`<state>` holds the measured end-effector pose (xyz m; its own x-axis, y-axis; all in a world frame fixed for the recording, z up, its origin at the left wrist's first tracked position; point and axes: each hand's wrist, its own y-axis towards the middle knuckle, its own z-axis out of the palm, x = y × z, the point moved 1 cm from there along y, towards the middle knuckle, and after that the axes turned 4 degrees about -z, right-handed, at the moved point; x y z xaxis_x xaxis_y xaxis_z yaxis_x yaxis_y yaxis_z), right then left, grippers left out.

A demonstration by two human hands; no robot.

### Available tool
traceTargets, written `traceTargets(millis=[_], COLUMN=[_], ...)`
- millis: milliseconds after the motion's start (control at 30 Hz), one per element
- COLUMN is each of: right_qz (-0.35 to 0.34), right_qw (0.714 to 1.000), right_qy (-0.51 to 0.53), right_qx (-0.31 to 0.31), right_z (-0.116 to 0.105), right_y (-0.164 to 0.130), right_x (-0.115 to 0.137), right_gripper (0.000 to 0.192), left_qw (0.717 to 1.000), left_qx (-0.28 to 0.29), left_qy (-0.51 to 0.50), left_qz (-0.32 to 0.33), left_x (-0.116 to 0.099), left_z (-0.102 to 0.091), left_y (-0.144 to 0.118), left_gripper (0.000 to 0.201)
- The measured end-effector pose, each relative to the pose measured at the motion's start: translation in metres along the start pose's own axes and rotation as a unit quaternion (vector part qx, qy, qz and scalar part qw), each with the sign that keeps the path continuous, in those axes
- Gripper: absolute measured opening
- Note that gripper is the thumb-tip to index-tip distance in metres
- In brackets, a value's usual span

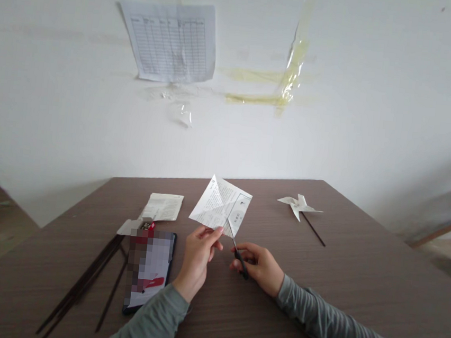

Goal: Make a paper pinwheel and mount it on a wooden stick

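Observation:
A square sheet of printed paper (216, 202) is raised above the table, tilted like a diamond, with a crease across it. My left hand (196, 259) pinches its lower edge between thumb and fingers. In my right hand (258, 265) is a pair of scissors (241, 262) with dark handles, fingers closed round them. The blades reach the paper's lower corner, just right of my left fingertips. Whether the blades are parted is too fine to make out.
A paper pinwheel (299, 205) on a dark stick lies at the right of the brown table (336, 302). To the left are a stack of paper squares (165, 207), a small red-and-white box (146, 225), a phone (150, 276) and several dark sticks (83, 280). A white wall (244, 144) stands behind.

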<state>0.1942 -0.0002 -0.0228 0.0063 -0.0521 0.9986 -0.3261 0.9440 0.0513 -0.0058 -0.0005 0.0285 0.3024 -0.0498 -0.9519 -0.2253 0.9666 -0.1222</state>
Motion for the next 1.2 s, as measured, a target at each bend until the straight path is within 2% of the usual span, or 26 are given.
traceTargets(millis=[267, 433, 667, 1200], right_qz=[0.007, -0.013, -0.012, -0.015], right_qw=[1.000, 1.000, 1.000, 1.000], right_qy=[0.017, 0.014, 0.003, -0.011], right_qx=[0.003, 0.010, 0.005, -0.004], right_z=[0.0021, 0.0006, 0.0025, 0.0029], right_y=[0.0000, 0.0016, 0.0010, -0.0004], right_x=[0.0011, 0.0019, 0.0057, 0.0082], right_gripper=[0.077, 0.076, 0.077, 0.070], left_qw=[1.000, 0.999, 1.000, 1.000], left_qx=[0.007, 0.022, 0.016, 0.017], left_qy=[0.016, 0.029, 0.022, 0.022], left_qz=[0.005, 0.002, -0.001, 0.000], left_x=[-0.0015, -0.0001, 0.0015, 0.0020], left_z=[-0.0023, -0.0021, -0.0005, -0.0005], left_y=[0.0027, 0.0007, -0.0020, -0.0027], left_gripper=[0.054, 0.055, 0.057, 0.054])
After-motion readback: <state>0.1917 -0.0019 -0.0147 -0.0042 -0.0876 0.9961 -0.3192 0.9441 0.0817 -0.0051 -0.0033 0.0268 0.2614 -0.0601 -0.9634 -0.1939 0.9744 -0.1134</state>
